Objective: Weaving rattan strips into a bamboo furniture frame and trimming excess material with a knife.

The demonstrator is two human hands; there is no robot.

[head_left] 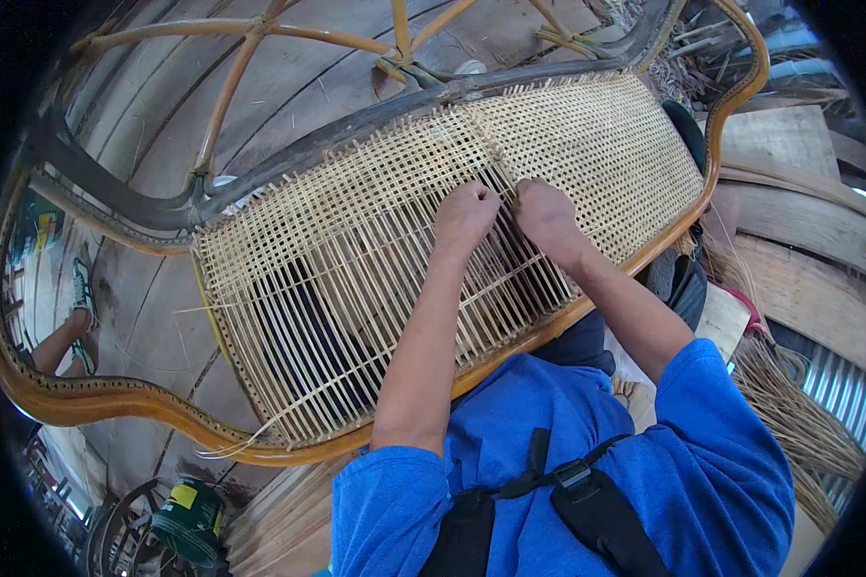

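Note:
A curved wooden furniture frame [539, 327] lies across my lap, strung with pale cane webbing. Its right section [597, 144] is a finished-looking close weave. In the left section, cane strands [327, 298] run lengthwise, densely crossed along the far edge and only sparsely nearer me. My left hand [467, 213] is closed in a pinch over the strands near the dividing bar. Just right of it, my right hand [546, 213] is closed too, at the bar's edge. Whatever thin strand the fingers grip is hidden. Loose cane ends [245, 444] stick out at the near left corner.
Wooden struts [229, 96] of the frame rise at the far left. A green bucket [188, 524] stands at the lower left. Another person's foot [84, 293] is on the floor at left. Cane bundles [789, 413] and boards [789, 221] lie at right.

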